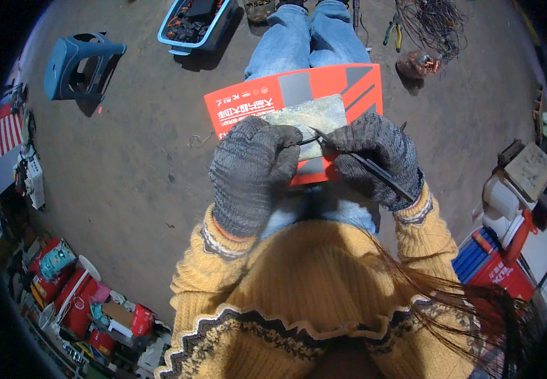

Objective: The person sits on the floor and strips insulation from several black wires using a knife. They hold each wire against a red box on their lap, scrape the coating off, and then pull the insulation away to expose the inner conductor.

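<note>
A red printed cardboard panel (297,85) lies across my lap, with a flat grey-green stone-like slab (328,111) on top of it. My left hand (254,170), in a grey knitted glove, pinches a short black wire (308,140) between thumb and forefinger above the slab. In the same kind of glove, my right hand (373,158) grips a dark, slim metal tool (380,174), perhaps scissors or a knife. Its pointed end meets the wire near the left fingertips. Part of the tool is hidden by the right fingers.
Ahead are an open blue-rimmed tub (204,40) of dark scraps, pliers (393,34), a tangle of wires (434,23) and a bundle of copper wire (417,64). A blue plastic stool (62,68) lies on its side at left. Boxes (69,303) and containers crowd both lower sides.
</note>
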The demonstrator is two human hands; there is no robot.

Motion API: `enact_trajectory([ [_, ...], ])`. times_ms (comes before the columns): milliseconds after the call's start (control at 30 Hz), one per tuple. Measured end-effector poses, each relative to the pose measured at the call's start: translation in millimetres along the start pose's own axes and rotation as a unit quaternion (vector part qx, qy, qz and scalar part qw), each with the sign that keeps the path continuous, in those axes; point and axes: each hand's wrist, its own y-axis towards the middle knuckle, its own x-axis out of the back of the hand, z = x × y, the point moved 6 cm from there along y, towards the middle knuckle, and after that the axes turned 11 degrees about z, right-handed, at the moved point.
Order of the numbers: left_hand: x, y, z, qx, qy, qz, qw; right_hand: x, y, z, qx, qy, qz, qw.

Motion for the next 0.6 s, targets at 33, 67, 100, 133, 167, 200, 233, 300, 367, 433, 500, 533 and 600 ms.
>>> enact_trajectory([
  [33,0,1,0,-0.005,0.0,-0.004,1.0,1,-1,1,0.012,-0.036,0.028,0.999],
  [67,1,1,0,-0.011,0.0,-0.008,1.0,5,-2,1,0.014,-0.038,0.03,0.999],
  [100,1,1,-1,-0.013,0.0,-0.003,1.0,9,-2,2,0.032,-0.039,0.028,0.998],
  [133,1,1,-1,-0.015,0.0,0.002,1.0,11,-2,2,0.038,-0.049,0.039,0.997],
  [167,1,1,-3,-0.018,0.003,0.003,1.0,13,-1,2,0.04,-0.048,0.04,0.997],
  [200,1,1,-5,-0.023,0.019,0.01,0.999,13,-1,3,0.043,-0.089,0.058,0.993],
  [233,1,0,-7,-0.03,0.038,0.015,0.999,13,-1,4,0.043,-0.118,0.065,0.99],
  [300,2,-1,-12,-0.044,0.063,0.012,0.997,12,-2,7,0.043,-0.179,0.08,0.98],
  [367,3,-1,-16,-0.063,0.077,0.003,0.995,12,-5,3,0.007,-0.114,0.1,0.988],
  [433,2,0,-11,-0.036,0.033,0.034,0.998,12,-9,3,-0.011,-0.091,0.104,0.99],
  [500,0,1,-8,-0.024,0.016,0.049,0.998,13,-12,5,-0.015,-0.108,0.088,0.99],
  [533,0,2,-7,-0.024,0.021,0.044,0.999,13,-13,6,-0.011,-0.117,0.081,0.99],
  [600,0,2,-6,-0.026,0.022,0.033,0.999,11,-12,7,-0.022,-0.134,0.07,0.988],
])
